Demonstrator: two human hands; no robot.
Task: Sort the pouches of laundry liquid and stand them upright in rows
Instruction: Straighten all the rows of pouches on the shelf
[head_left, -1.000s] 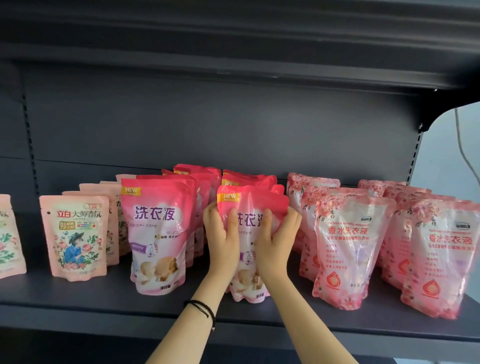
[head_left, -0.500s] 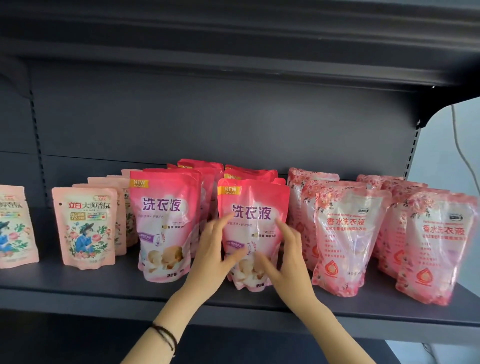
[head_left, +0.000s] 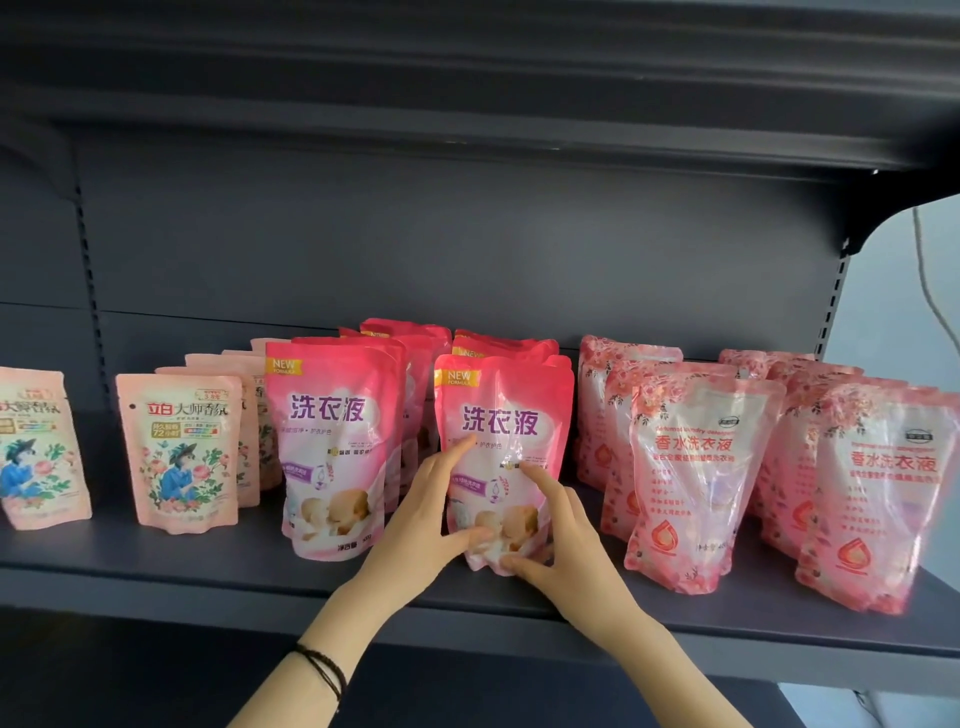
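We press our left hand's (head_left: 415, 525) spread fingers (head_left: 457, 453) flat on the glossy pink plastic pouch (head_left: 501, 426) — upright, between both hands; our right hand (head_left: 569, 545) pinches its base.

This looks like a shop aisle, or possibly a mock-up of one, since little shows beyond a single bay. The dark grey metal shelf (head_left: 208, 577) has a flat back panel (head_left: 415, 249), a slotted upright (head_left: 831, 312) for adjustable brackets, and an upper shelf (head_left: 467, 104) overhanging it. Stock stands grouped by kind, labels forward, in files running front to back: pale floral pouches (head_left: 179, 447), bright pink pouches (head_left: 332, 415) and translucent rose pouches (head_left: 696, 467). A plain wall (head_left: 893, 332) with a hanging cable (head_left: 930, 291) shows past the right end.
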